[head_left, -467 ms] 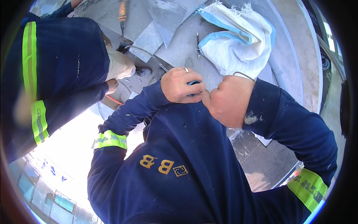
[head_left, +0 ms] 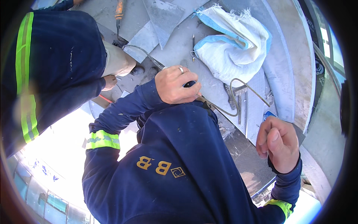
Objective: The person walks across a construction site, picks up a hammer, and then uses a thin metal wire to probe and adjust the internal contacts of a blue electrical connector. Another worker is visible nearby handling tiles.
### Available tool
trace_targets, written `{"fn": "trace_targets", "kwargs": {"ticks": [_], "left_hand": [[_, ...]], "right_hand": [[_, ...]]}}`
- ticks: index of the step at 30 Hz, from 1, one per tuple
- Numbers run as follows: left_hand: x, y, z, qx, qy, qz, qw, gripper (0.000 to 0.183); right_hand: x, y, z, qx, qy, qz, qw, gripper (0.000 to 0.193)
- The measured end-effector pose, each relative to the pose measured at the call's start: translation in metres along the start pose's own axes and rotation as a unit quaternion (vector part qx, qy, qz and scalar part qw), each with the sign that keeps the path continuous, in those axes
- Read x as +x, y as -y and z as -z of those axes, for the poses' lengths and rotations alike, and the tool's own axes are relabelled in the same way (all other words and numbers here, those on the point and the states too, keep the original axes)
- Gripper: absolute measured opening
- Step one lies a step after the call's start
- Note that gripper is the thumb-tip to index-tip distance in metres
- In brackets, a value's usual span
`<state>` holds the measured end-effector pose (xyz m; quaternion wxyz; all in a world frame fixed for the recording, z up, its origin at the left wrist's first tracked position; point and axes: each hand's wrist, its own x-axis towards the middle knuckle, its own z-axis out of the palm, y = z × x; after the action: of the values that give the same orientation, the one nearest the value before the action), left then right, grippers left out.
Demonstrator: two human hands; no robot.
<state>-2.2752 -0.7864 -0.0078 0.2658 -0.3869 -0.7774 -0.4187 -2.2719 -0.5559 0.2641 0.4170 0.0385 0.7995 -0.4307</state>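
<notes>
My left hand (head_left: pixel 175 85), with a ring on one finger, is closed in front of my waist. A dark, rounded object (head_left: pixel 189 84) shows between its fingers; most of it is hidden, so its kind is unclear. A thin bent cable or wire (head_left: pixel 238 100) runs from beside this hand to the right, curving up in a loop. On the other side, a grey strip or cable (head_left: pixel 147 55) leads from the hand toward the upper left. My right hand (head_left: pixel 279 145) is off to the right, fingers curled in and thumb uppermost, with nothing visible in it.
A white woven sack (head_left: pixel 238 56) with blue edging lies ahead on grey sheets (head_left: pixel 162 22). Near it are a pencil-like stick (head_left: pixel 193 43) and an orange-handled tool (head_left: pixel 119 11). At the left, close by, is another person in a dark jacket (head_left: pixel 56 56) with reflective strips.
My right hand has moved away from my left, down to the right. The looped wire now shows between them. My left hand stays closed, shifted slightly left in view.
</notes>
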Motion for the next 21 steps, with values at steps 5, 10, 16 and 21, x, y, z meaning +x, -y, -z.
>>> {"fn": "trace_targets", "kwargs": {"ticks": [5,10,16,21], "left_hand": [[0.011,0.006,-0.001,0.024,0.012,-0.032,0.999,0.035],[0.014,0.008,-0.002,0.02,0.039,-0.07,0.997,0.035],[0.008,0.009,-0.003,0.004,0.047,-0.002,0.999,0.054],[0.003,0.015,-0.006,0.02,-0.008,0.044,0.999,0.059]], "right_hand": [[0.049,-0.033,-0.034,0.445,0.059,-0.179,0.876,0.05],[0.083,-0.047,-0.039,0.449,0.105,-0.229,0.857,0.035],[0.095,-0.042,-0.046,0.398,0.126,-0.257,0.872,0.025],[0.108,-0.041,-0.037,0.386,0.126,-0.261,0.876,0.027]]}}
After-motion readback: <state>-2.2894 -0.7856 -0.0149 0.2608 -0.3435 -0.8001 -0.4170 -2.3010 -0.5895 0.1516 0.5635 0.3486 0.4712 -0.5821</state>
